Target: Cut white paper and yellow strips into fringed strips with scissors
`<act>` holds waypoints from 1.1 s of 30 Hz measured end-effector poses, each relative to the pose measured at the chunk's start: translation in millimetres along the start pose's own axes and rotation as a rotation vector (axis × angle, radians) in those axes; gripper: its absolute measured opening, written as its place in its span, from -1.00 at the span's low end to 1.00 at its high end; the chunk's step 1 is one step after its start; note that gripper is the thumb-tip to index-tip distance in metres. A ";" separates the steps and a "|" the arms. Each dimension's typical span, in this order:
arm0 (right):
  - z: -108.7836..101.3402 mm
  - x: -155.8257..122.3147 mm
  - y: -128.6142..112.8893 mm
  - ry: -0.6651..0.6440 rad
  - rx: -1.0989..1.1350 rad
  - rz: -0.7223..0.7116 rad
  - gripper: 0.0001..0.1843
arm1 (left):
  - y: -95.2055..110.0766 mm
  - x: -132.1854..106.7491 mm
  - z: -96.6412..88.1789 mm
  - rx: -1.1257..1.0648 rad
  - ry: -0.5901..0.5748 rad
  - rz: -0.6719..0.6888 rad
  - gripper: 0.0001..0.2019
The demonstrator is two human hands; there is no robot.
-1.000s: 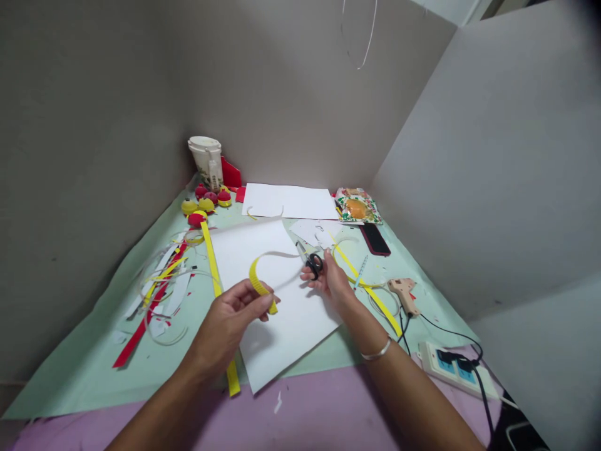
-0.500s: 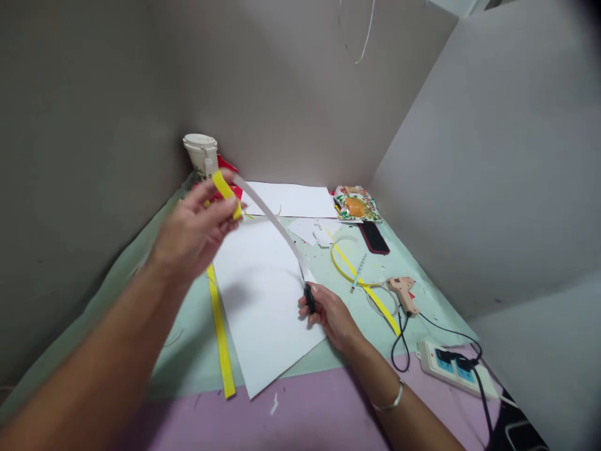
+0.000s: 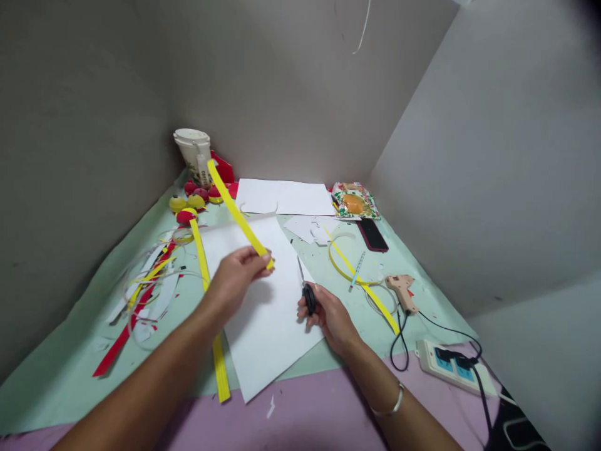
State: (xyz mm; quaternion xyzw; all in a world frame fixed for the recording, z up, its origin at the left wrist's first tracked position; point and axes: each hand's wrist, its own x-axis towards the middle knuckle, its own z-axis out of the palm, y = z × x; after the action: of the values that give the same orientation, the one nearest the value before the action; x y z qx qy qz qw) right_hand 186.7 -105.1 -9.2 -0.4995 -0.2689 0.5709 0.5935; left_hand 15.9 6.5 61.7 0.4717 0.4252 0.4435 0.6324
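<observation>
Head view, left hand [image 3: 237,275] pinching yellow strip [image 3: 235,210], scissors [image 3: 306,291], glue gun [image 3: 401,291] nearby

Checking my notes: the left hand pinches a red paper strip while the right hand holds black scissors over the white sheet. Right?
Not quite: the head view shows the strip in the left hand is yellow, not red. The right hand does hold black scissors over the white sheet.
</observation>
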 end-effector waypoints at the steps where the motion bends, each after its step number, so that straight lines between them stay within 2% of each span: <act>1: 0.5 -1.2 -0.1 0.005 0.006 0.009 -0.46 | -16.4 -5.0 -2.8 -0.009 -0.005 -0.102 -0.82; 3: 1.8 -5.2 -0.4 0.006 0.016 0.034 -0.47 | -37.4 -13.7 -7.4 -0.044 -0.037 -0.243 -0.84; 6: 2.8 -13.3 -0.2 -0.039 -0.013 0.077 -0.49 | -47.6 -22.5 -10.7 -0.078 -0.076 -0.313 -0.82; 11: 2.6 -24.9 1.0 -0.151 -0.223 0.101 -0.47 | -50.0 -27.9 -10.4 -0.101 -0.105 -0.332 -0.82; 16: 7.4 -33.2 -3.0 -0.217 -0.427 0.090 -0.55 | -53.4 -29.8 -10.6 -0.129 -0.106 -0.365 -0.82; 22: 11.0 -37.7 -8.9 -0.236 -0.488 0.073 -0.61 | -58.1 -29.1 -12.3 -0.092 -0.120 -0.343 -0.80; 33: 6.8 -38.3 -3.9 -0.238 -0.560 0.047 -0.59 | -56.6 -31.7 -12.8 -0.147 -0.057 -0.351 -0.74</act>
State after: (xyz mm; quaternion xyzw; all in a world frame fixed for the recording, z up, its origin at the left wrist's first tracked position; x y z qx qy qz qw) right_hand 174.5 -138.9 6.4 -0.5794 -0.4721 0.5425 0.3836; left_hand 4.9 -30.3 7.9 0.3551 0.4492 0.3426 0.7448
